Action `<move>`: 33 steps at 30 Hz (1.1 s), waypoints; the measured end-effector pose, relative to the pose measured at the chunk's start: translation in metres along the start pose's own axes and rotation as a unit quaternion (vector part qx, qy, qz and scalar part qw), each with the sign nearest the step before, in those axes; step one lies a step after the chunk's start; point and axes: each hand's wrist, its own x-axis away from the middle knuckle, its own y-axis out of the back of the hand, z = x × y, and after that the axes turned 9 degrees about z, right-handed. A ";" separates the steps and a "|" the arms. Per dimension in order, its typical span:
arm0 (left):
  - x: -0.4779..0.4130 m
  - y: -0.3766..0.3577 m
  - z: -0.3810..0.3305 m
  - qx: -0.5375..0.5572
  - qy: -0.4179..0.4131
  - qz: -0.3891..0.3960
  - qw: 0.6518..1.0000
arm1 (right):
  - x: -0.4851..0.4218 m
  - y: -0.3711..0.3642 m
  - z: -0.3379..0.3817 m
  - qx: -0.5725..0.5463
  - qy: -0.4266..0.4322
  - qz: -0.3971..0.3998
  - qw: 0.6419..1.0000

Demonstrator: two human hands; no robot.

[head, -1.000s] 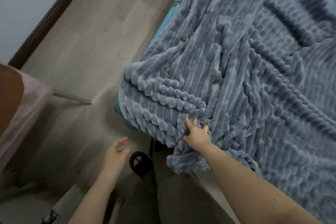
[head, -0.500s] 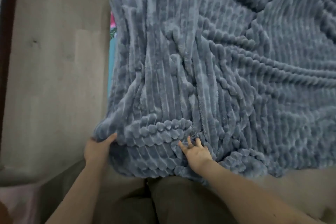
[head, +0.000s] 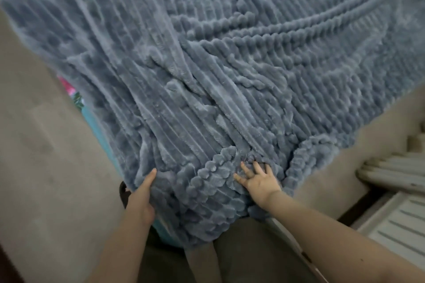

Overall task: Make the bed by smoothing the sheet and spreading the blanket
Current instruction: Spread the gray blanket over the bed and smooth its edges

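A ribbed grey-blue plush blanket (head: 230, 76) is spread over nearly the whole bed, and its near corner is draped over the bed's corner, directly in front of the person's legs. The fabric is gathered there into thick folds, with long creases fanning away toward the far side, so the spreading is judged unfinished at this end. A strip of turquoise sheet (head: 96, 122) with a pink and green print is left exposed along the bed's left edge, beside the pale floor (head: 34, 145).

The left hand (head: 141, 200) is laid against the left side of the hanging corner, fingers extended and together, thumb tucked toward the fabric; whether any cloth is pinched beneath it cannot be told. The hand seems placed there to steady the drape. The right hand (head: 258, 182) is pressed flat on the bunched folds at the corner's top, fingers splayed wide and nothing gripped, apparently so that the ridge can be pushed down and smoothed outward.

A dark slipper (head: 124, 193) is partly seen behind the left wrist. Pale slatted panels (head: 391, 220) are lying on the floor at the lower right, well apart from the blanket
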 end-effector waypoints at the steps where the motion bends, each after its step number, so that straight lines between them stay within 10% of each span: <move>1: 0.003 0.002 -0.009 -0.022 0.020 0.042 0.999 | 0.002 -0.004 0.006 -0.023 -0.018 -0.012 0.999; 7: 0.019 0.012 -0.055 -0.253 0.000 0.086 0.964 | 0.003 -0.032 0.075 -0.245 -0.154 -0.107 0.951; 11: 0.024 0.034 -0.079 -0.349 0.010 0.076 0.934 | 0.006 -0.034 0.159 -0.532 -0.243 -0.138 0.799; 13: 0.025 0.046 -0.083 -0.379 0.023 0.073 0.922 | 0.011 -0.033 0.205 -0.673 -0.293 -0.141 0.664; 17: 0.018 0.061 -0.086 -0.412 0.015 0.052 0.909 | 0.007 -0.036 0.245 -0.932 -0.212 -0.212 0.206; 21: 0.013 0.052 -0.093 -0.363 -0.021 0.059 0.930 | -0.001 -0.043 0.219 -0.965 -0.178 -0.190 0.016; 24: 0.019 0.035 -0.104 -0.300 -0.009 0.136 0.944 | -0.004 -0.060 0.185 -0.974 -0.153 -0.165 0.000; 28: 0.041 -0.002 -0.118 -0.273 0.015 0.212 0.938 | 0.013 -0.081 0.155 -0.925 -0.262 -0.226 0.160; 33: 0.073 -0.023 -0.132 -0.205 -0.049 0.256 0.943 | 0.072 -0.093 0.142 -0.853 -0.325 -0.407 0.041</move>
